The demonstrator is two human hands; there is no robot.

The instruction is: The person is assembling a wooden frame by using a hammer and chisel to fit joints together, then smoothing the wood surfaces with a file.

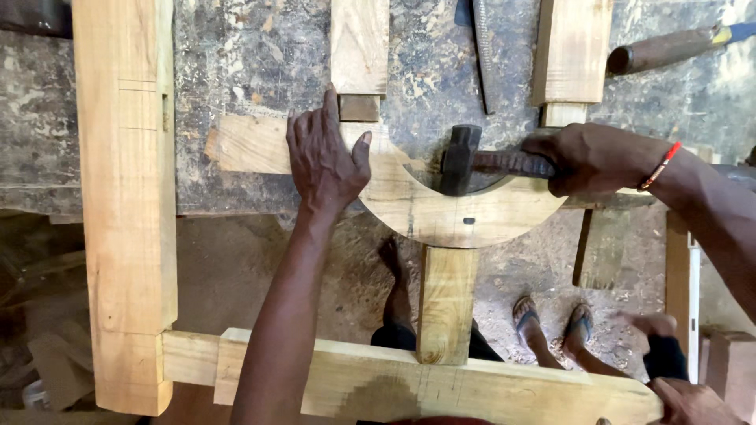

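My left hand (324, 157) lies flat, fingers spread, on a pale curved wooden rail (441, 212) that rests on the workbench edge. My right hand (592, 157) grips the rusty handle of a hammer (461, 160), whose dark head sits on the curved rail's upper edge. A short upright slat (446, 303) joins the curved rail to a long lower rail (441, 389). A thick post (126, 197) runs down the left side and meets the lower rail.
Two more slats (359, 47) (572, 51) lie on the worn bench (252, 63) above the curved rail. A saw blade (482, 47) and a round tool handle (665, 49) lie at the back. Another person's sandalled feet (551, 323) and hand (693, 401) are at lower right.
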